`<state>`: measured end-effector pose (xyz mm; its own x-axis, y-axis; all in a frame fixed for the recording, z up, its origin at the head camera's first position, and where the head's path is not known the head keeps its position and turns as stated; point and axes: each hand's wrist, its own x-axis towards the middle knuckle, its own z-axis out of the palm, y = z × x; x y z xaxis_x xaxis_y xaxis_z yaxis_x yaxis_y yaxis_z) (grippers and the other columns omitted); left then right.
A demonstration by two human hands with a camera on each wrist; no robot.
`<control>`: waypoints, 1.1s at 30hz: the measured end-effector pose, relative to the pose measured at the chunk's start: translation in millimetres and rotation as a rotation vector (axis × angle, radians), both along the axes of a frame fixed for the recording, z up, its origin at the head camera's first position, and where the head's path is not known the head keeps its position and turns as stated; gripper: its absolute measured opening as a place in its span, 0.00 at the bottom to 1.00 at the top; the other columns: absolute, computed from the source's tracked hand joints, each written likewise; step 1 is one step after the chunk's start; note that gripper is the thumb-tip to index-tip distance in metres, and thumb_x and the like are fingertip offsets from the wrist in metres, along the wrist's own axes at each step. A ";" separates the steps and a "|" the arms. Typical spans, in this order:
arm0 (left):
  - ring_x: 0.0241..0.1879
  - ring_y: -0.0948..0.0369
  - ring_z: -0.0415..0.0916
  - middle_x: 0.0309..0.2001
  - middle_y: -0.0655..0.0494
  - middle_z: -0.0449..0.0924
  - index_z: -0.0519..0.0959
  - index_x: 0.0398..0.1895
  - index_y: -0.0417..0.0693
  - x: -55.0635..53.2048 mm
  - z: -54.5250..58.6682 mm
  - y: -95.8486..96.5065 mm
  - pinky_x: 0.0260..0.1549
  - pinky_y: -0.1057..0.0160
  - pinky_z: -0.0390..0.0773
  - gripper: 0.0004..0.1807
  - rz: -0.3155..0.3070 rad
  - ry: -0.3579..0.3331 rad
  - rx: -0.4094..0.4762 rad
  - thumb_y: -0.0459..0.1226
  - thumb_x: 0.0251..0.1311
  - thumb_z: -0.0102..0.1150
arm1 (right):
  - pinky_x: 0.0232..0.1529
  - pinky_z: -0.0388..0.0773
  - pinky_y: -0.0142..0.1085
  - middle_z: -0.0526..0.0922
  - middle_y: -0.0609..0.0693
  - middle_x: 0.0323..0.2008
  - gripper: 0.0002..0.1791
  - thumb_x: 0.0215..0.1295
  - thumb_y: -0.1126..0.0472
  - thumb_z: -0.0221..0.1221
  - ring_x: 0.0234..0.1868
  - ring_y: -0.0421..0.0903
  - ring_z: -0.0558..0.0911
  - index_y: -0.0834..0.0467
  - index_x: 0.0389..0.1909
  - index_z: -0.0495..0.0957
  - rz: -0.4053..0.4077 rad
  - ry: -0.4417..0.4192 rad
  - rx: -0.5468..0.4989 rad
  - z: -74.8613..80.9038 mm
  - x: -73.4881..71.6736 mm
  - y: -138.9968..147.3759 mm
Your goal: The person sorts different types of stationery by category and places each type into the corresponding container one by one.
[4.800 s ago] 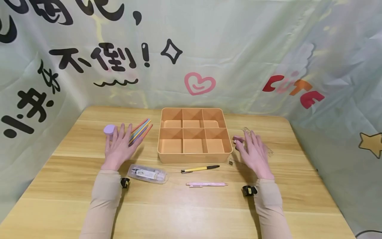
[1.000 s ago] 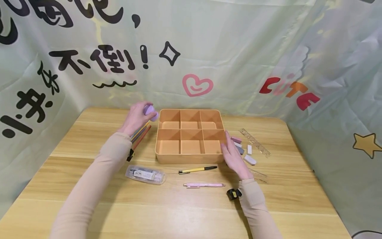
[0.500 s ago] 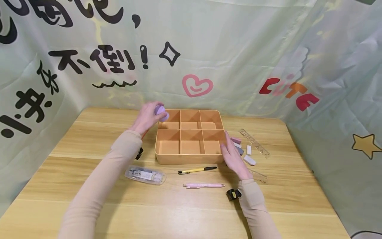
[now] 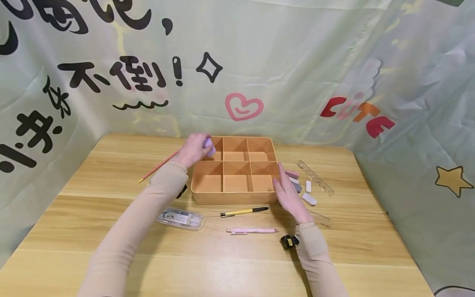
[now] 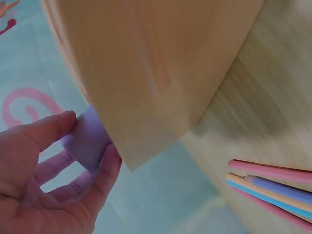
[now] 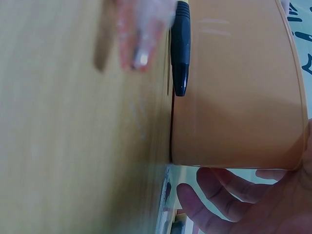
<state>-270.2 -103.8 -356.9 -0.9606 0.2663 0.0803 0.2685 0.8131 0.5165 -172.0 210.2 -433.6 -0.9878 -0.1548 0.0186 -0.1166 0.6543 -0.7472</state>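
Note:
My left hand (image 4: 192, 150) pinches a small purple rounded object (image 4: 209, 147) between thumb and fingers, over the back-left compartment of an orange divided storage box (image 4: 237, 198). In the left wrist view, this purple object (image 5: 90, 139) overlaps the box's rim, with fingertips on both sides of it. What kind of thing it is, I cannot tell. My right hand (image 4: 290, 196) holds the box's right wall near the front corner, thumb over the rim and fingers along the outside. Colored pencils (image 5: 270, 187) lie beside the box, mostly hidden by the left arm in the head view.
Several erasers (image 4: 309, 199) and a clear ruler (image 4: 315, 178) lie right of the box, with another clear ruler (image 4: 321, 219) by the right wrist. In front are a yellow-black pen (image 4: 244, 212), a pink pen (image 4: 252, 231) and a clear plastic case (image 4: 181, 218).
My left hand has carried the purple object from the left, above the pencils, rightward to the box's back-left compartment. The right hand has left the erasers and come to the box, where it stays.

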 end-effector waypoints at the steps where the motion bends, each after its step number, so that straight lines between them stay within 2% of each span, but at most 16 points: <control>1: 0.53 0.41 0.77 0.52 0.34 0.81 0.74 0.62 0.33 0.2 -0.8 1.4 0.55 0.45 0.79 0.21 0.000 0.004 -0.018 0.34 0.69 0.58 | 0.81 0.43 0.57 0.40 0.64 0.81 0.34 0.82 0.58 0.35 0.82 0.62 0.45 0.60 0.81 0.35 0.000 0.000 0.000 -0.1 0.0 -0.1; 7: 0.45 0.44 0.80 0.42 0.41 0.81 0.78 0.40 0.38 0.1 -6.1 9.3 0.49 0.47 0.80 0.06 -0.015 0.015 -0.125 0.33 0.67 0.59 | 0.81 0.42 0.57 0.40 0.64 0.81 0.34 0.82 0.58 0.35 0.82 0.62 0.44 0.61 0.81 0.34 0.008 0.000 -0.005 -1.1 -0.4 0.3; 9: 0.43 0.46 0.79 0.40 0.43 0.80 0.76 0.35 0.41 -2.2 -7.1 11.8 0.46 0.48 0.80 0.05 -0.024 0.007 -0.156 0.34 0.66 0.60 | 0.81 0.43 0.57 0.41 0.64 0.81 0.34 0.82 0.58 0.35 0.82 0.63 0.44 0.61 0.81 0.35 0.009 0.002 -0.005 -1.1 -0.5 0.6; 16: 0.48 0.45 0.80 0.46 0.41 0.83 0.80 0.42 0.42 -7.3 -7.7 18.1 0.46 0.47 0.81 0.08 -0.018 -0.065 -0.226 0.38 0.66 0.63 | 0.81 0.42 0.57 0.41 0.64 0.81 0.34 0.81 0.59 0.36 0.82 0.62 0.44 0.61 0.81 0.35 0.006 0.002 -0.011 0.0 -0.4 0.1; 22: 0.44 0.46 0.80 0.45 0.41 0.83 0.80 0.41 0.42 -9.1 -12.0 21.5 0.42 0.47 0.81 0.06 -0.016 -0.061 -0.270 0.36 0.66 0.62 | 0.81 0.42 0.57 0.40 0.64 0.81 0.34 0.82 0.58 0.36 0.82 0.62 0.44 0.61 0.81 0.35 0.006 0.002 -0.014 0.8 0.2 0.0; 27: 0.48 0.45 0.81 0.48 0.41 0.84 0.81 0.45 0.43 -9.9 -15.4 22.8 0.46 0.45 0.82 0.09 -0.010 -0.059 -0.292 0.37 0.67 0.62 | 0.80 0.43 0.57 0.41 0.65 0.81 0.34 0.82 0.58 0.36 0.81 0.63 0.45 0.62 0.81 0.35 0.014 0.015 -0.014 0.9 1.2 -0.2; 33: 0.53 0.43 0.81 0.54 0.42 0.83 0.80 0.57 0.43 -11.9 -16.7 23.4 0.52 0.42 0.80 0.17 0.011 -0.092 -0.278 0.37 0.67 0.62 | 0.81 0.44 0.57 0.42 0.64 0.81 0.34 0.82 0.58 0.36 0.81 0.62 0.45 0.62 0.81 0.36 0.006 0.014 -0.018 0.5 1.2 -0.4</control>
<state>-282.1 -80.4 -373.5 -0.9633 0.2557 -0.0820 0.2215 0.9292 0.2957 -170.8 209.7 -433.2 -0.9864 -0.1603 0.0354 -0.1311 0.6398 -0.7572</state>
